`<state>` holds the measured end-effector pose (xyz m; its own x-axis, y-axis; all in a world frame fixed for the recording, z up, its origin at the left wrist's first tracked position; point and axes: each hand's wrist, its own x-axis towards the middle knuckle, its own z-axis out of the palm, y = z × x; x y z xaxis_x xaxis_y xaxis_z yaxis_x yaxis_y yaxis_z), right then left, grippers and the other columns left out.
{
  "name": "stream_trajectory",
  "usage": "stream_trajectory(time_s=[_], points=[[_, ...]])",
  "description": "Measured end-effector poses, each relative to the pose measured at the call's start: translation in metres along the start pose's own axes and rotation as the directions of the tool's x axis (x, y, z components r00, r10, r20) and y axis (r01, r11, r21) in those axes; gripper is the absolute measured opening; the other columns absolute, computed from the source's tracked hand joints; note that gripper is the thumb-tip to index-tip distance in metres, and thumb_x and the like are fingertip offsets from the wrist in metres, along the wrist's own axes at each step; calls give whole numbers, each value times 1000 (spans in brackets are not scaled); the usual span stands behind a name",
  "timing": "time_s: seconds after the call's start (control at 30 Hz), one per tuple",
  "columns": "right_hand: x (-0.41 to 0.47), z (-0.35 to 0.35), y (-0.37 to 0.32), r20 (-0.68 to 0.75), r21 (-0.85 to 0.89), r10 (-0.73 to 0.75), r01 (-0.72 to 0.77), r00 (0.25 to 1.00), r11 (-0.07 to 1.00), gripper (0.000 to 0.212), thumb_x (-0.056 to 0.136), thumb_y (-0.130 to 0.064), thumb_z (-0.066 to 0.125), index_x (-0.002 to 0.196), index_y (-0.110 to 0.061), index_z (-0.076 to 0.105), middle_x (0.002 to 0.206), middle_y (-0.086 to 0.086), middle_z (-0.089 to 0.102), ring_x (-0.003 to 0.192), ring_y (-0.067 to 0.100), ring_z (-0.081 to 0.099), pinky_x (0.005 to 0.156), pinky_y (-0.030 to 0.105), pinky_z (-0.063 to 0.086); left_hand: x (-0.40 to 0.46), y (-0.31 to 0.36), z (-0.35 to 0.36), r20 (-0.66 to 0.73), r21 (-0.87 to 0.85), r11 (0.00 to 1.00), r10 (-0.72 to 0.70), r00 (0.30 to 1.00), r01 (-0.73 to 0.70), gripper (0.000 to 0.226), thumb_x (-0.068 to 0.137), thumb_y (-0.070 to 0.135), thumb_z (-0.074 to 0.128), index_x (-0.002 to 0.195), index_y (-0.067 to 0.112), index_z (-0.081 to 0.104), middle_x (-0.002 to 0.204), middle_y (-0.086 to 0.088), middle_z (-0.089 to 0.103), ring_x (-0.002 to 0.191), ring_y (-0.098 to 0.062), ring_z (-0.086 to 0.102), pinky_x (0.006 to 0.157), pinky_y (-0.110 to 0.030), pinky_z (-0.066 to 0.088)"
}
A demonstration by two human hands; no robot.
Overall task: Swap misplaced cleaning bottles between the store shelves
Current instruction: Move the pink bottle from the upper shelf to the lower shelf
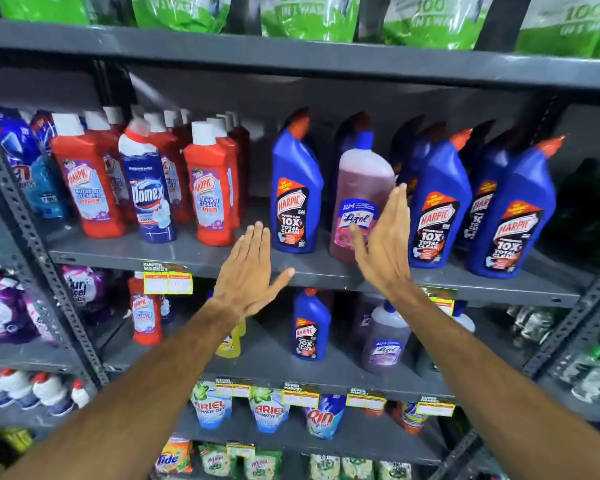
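A pink Lizol bottle stands on the middle shelf among blue Harpic toilet-cleaner bottles. My right hand is open right in front of it, thumb across its label, fingers along its right side. My left hand is open and flat, hovering before the shelf edge left of the nearest blue Harpic. One shelf down, a blue Harpic bottle stands beside a purple Lizol bottle. A blue Domex bottle stands among red Harpic bathroom-cleaner bottles.
Green refill pouches fill the top shelf. A red Harpic bottle and a yellow bottle stand on the lower shelf. Detergent pouches sit below. Grey slotted uprights frame the bays; price tags hang on shelf edges.
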<state>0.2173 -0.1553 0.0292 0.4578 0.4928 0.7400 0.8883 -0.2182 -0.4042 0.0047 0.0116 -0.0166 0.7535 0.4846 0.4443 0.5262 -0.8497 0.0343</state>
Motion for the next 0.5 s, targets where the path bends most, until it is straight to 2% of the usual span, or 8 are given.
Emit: stream_trajectory(time_s=[0.07,0.2,0.27,0.3,0.37,0.43,0.5], points=[[-2,7,3,27,89,89,-91,996,992,98,104,-50,55,166,2,0,172,29,13,160,39,16,123,22,2,0,-4,10,45,6,1000,-9,999,9,98,101,71,29,162,-3,6,172,-23,6,161,-31,6,131,-43,9],[4,17,10,71,225,250,-260,966,939,108,100,-37,71,165,3,-6,173,24,12,155,21,13,117,13,11,3,-10,21,136,7,1000,-22,990,21,98,99,73,21,162,-1,11,172,-21,14,160,-30,9,131,-42,9],[12,21,13,86,310,324,-334,942,890,111,97,-37,75,166,0,-3,174,19,18,157,23,27,122,19,20,3,-11,27,144,16,1000,-27,989,25,96,99,73,21,162,0,18,171,-19,21,160,-29,14,131,-42,11],[16,24,15,99,367,362,-372,927,853,111,94,-37,79,167,-3,2,170,15,30,151,22,40,122,24,31,4,-12,28,135,19,999,-28,990,26,95,99,74,22,161,1,22,170,-18,24,159,-29,18,131,-41,12],[22,28,22,137,434,422,-438,896,788,101,89,-38,84,164,-10,23,148,4,59,126,15,65,106,25,54,5,-12,30,117,20,999,-37,992,35,95,98,75,22,160,3,27,168,-17,29,157,-28,24,130,-41,13],[26,29,31,169,454,448,-473,878,755,83,83,-40,89,147,-14,44,121,-6,72,108,10,73,90,25,62,4,-11,31,97,23,999,-47,994,45,95,98,76,24,159,4,30,168,-16,31,156,-28,27,129,-40,15],[30,30,37,196,497,469,-499,862,710,72,77,-39,94,133,-16,54,113,-5,75,102,12,76,90,34,64,5,-11,32,91,33,998,-56,994,53,94,98,76,25,159,5,31,167,-16,33,155,-28,29,128,-40,16]])
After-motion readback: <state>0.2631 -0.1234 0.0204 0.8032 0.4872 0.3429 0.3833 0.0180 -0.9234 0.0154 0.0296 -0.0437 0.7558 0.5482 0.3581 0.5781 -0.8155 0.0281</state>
